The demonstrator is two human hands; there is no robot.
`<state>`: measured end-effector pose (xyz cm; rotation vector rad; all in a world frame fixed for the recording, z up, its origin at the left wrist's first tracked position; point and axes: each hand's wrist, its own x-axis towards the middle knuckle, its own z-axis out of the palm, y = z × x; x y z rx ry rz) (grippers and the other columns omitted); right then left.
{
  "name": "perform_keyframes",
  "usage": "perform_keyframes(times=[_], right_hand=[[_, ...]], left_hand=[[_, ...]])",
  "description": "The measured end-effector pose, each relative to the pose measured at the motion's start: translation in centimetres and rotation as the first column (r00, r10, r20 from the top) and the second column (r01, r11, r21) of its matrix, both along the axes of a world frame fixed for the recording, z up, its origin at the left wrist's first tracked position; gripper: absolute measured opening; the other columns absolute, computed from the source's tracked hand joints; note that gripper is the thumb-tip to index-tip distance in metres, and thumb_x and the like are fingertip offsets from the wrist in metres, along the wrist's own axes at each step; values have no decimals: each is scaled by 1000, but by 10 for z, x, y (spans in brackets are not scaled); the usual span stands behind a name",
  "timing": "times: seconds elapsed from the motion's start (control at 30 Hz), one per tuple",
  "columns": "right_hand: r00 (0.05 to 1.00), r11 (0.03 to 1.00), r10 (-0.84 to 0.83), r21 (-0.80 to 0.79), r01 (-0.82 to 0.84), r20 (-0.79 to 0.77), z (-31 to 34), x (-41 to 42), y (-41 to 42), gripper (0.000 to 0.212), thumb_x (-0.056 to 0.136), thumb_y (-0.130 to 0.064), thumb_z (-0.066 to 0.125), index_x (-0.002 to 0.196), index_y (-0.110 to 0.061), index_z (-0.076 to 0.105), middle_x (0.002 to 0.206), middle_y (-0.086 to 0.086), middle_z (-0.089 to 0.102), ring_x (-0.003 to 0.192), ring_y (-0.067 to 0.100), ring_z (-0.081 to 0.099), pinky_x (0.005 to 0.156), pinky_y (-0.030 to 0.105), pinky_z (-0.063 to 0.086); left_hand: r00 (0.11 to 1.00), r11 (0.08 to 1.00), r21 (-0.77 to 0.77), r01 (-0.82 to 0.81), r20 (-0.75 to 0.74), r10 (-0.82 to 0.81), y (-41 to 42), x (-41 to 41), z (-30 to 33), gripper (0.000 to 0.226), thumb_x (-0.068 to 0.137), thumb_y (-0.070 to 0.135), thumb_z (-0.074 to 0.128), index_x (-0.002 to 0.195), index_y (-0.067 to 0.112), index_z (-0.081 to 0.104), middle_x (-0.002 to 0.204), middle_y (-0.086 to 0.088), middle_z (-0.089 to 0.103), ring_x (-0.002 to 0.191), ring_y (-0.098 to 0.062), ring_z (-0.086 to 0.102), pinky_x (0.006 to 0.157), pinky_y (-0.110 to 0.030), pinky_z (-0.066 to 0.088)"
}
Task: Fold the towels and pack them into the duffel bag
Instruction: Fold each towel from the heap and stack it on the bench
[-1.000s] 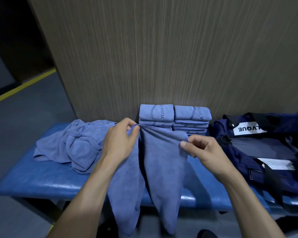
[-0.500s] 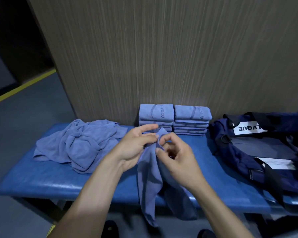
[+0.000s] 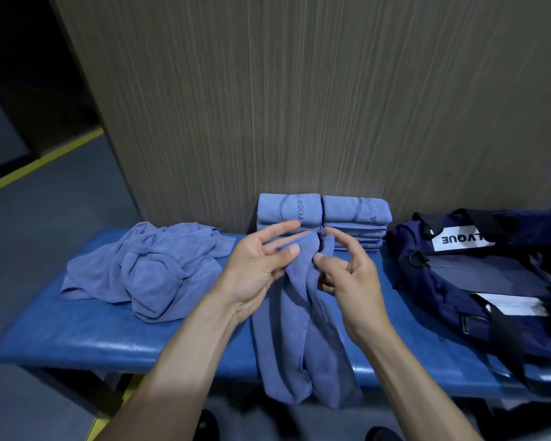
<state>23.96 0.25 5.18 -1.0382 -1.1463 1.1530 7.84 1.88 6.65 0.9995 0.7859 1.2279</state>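
The towel (image 3: 303,329) hangs between the two hands, its top corners gathered at the fingertips and its length draping down over the front edge of the desk (image 3: 77,338). The left hand (image 3: 261,265) pinches the upper edge between thumb and forefinger, the other fingers spread. The right hand (image 3: 347,272) has thumb and forefinger close on the neighbouring corner, but whether it truly grips the cloth or only touches it I cannot tell.

The likely trouble is in that light hold. With so little cloth between the fingertips, one corner could slip as the hands part, and the towel would slide off the desk toward the floor, since most of its weight already hangs below the edge. The two layers also look twisted, so the edges may not line up and the fold could come out crooked.

Just beyond the hands, two piles of folded towels (image 3: 323,214) sit against the wall panel (image 3: 299,90); a careless sweep forward could topple them. To the left of the left hand lies a heap of unfolded towels (image 3: 147,265). To the right of the right hand is the duffel bag (image 3: 474,275), its straps lying across it and perhaps in the way of packing.
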Motion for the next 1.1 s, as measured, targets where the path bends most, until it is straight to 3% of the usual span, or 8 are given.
perform_keyframes(times=[0.1, 0.23, 0.37, 0.43, 0.6, 0.73, 0.87, 1.1], right_hand=[[988, 992, 86, -86, -97, -128, 3, 2, 0, 36, 94, 4, 57, 124, -18, 62, 54, -5, 47, 48, 8, 41, 61, 25, 43], [967, 980, 142, -110, -167, -211, 4, 3, -1, 19, 93, 4, 59, 104, -12, 60, 66, 1, 55, 53, 9, 53, 59, 23, 48], [931, 962, 250, -41, -270, -266, 8, 8, 0, 23, 81, -8, 64, 103, -13, 62, 100, 14, 72, 91, 23, 69, 78, 31, 52], [939, 956, 288, -8, -294, -191, 9, 10, 1, 20, 89, -9, 59, 107, -12, 63, 110, 13, 74, 101, 23, 70, 85, 35, 51], [967, 956, 202, 181, -229, 158, 4, 9, -5, 24, 106, -12, 44, 98, -1, 64, 83, 12, 75, 78, 21, 71, 77, 32, 56], [836, 894, -118, 424, -146, 536, -3, 15, -1, 17, 101, -20, 59, 99, -21, 76, 83, -7, 66, 78, 11, 62, 75, 24, 48], [821, 837, -237, 538, -99, 519, 4, 15, -3, 14, 95, -26, 69, 102, -21, 80, 99, -10, 65, 97, 14, 63, 86, 23, 48], [881, 869, -159, 487, -89, 445, 15, 13, -14, 9, 83, -22, 80, 85, -21, 72, 82, -14, 72, 78, 10, 68, 77, 19, 51]], left_hand=[[996, 997, 17, -76, -34, 77, 0, -1, 1, 24, 93, -3, 62, 113, 8, 68, 110, -12, 75, 96, -19, 71, 85, -27, 59], [961, 974, 86, -208, -167, 220, 2, -3, 0, 16, 91, 1, 69, 96, 15, 75, 97, -8, 77, 91, -16, 69, 84, -27, 55], [947, 959, 77, -272, -158, 281, 1, -4, 2, 12, 89, 6, 73, 95, 15, 76, 89, -3, 74, 80, -11, 65, 69, -20, 52], [958, 962, 29, -271, -90, 273, 0, -5, 7, 15, 89, 4, 72, 100, 14, 73, 81, -1, 73, 68, -9, 63, 62, -19, 51], [992, 993, 3, -118, 47, 118, -3, -11, 14, 24, 90, -2, 64, 112, 7, 67, 81, -2, 72, 69, -8, 67, 66, -17, 55], [997, 998, 31, -59, -43, 60, -6, -12, 12, 24, 82, 9, 70, 105, 4, 69, 91, -11, 76, 79, -15, 71, 70, -20, 56], [970, 992, 80, -101, -212, 116, -7, -10, 9, 18, 85, 9, 74, 102, 5, 74, 92, -9, 76, 77, -13, 68, 64, -20, 54], [924, 980, 197, 6, -376, 70, -9, -7, 9, 15, 96, 5, 64, 107, 3, 74, 103, -13, 77, 99, -22, 73, 88, -30, 58]])
